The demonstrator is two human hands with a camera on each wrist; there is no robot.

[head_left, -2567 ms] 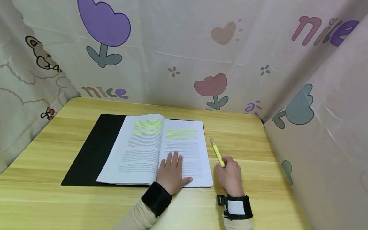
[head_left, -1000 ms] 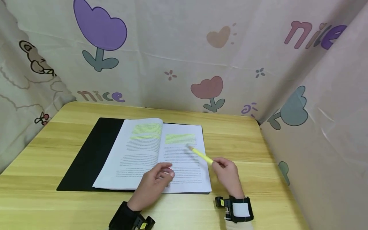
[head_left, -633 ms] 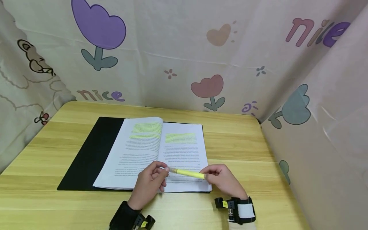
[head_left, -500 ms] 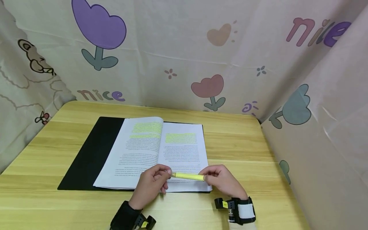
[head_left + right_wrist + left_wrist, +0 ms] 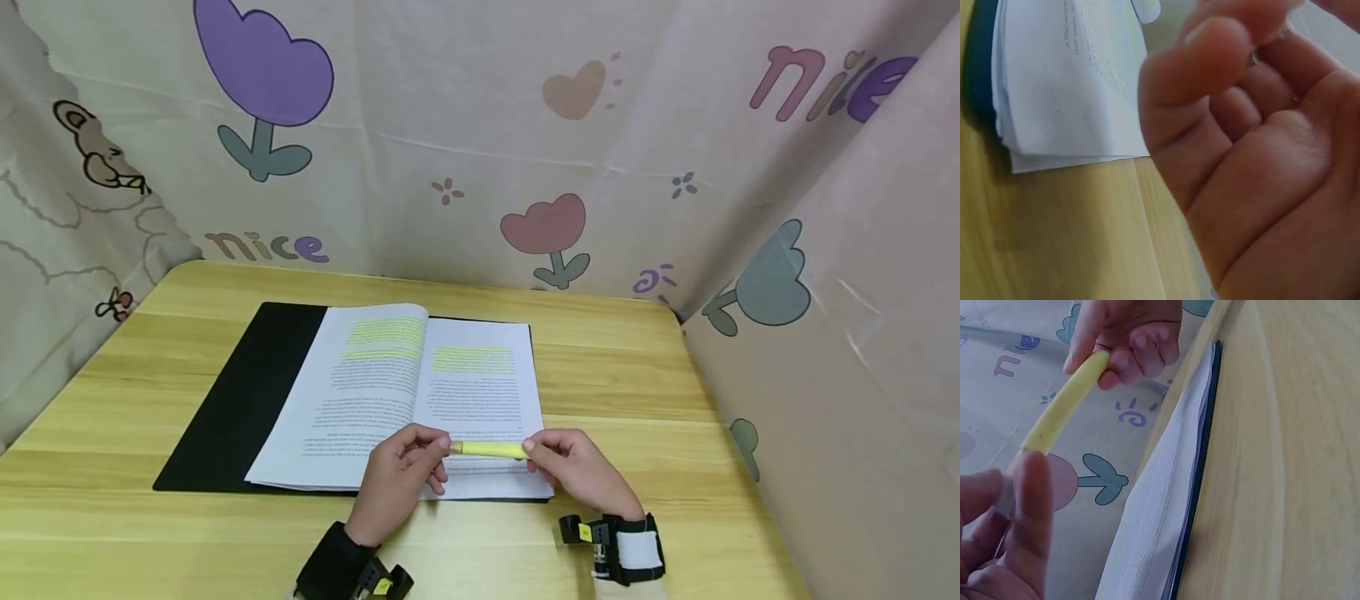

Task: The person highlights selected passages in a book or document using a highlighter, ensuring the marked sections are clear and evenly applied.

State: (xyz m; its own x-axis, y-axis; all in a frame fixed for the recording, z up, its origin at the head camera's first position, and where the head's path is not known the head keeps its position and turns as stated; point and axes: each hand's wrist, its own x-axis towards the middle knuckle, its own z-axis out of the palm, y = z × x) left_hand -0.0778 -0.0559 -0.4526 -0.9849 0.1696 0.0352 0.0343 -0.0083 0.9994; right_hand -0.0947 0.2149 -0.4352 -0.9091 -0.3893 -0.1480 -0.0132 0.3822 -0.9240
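Note:
A yellow highlighter [image 5: 491, 450] with a clear cap lies level between my two hands, above the lower part of the right page. My left hand [image 5: 397, 479] pinches the capped end between thumb and fingers, which partly cover the cap [image 5: 1007, 497] in the left wrist view. The other end is pinched by my right hand [image 5: 581, 467], its remaining fingers curled. Below them lies an open booklet [image 5: 367, 433] of printed pages, some lines marked yellow. In the right wrist view my right hand [image 5: 1260, 150] fills much of the frame, and the highlighter cannot be made out.
The booklet's black cover [image 5: 240, 400] extends to the left on the wooden table [image 5: 615, 358]. A printed cloth [image 5: 420, 108] hangs behind the table and at both sides. Each wrist wears a black strap with a small camera [image 5: 581, 530].
My left hand has lifted off the right page and taken hold of the highlighter's cap. My right hand has brought the highlighter from beside the booklet to over the page, turning it sideways.

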